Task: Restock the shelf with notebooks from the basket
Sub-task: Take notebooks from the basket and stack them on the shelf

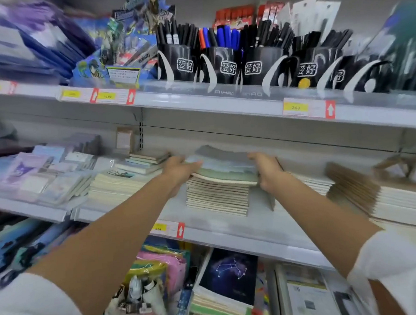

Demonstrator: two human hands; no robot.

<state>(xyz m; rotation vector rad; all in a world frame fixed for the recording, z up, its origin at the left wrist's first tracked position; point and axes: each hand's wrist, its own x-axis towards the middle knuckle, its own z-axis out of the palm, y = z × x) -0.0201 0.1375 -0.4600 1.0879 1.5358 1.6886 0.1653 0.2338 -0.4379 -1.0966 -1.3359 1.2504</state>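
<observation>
Thin notebooks (pixel 223 167): pale blue-green covers, cream page edges, stacked

Left sleeve (pixel 29 308): white, soft cloth, hem near the elbow
Right sleeve (pixel 398 267): white, same cloth, hem near the elbow
Forearms (pixel 114 234) (pixel 321 219): bare from hem to wrist
Left hand (pixel 178 171): bare
Right hand (pixel 265 172): bare

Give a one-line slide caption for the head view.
Left hand and right hand grip pale-covered soft notebooks atop a cream-paged stack on the white metal shelf, below black pen cups.
</observation>
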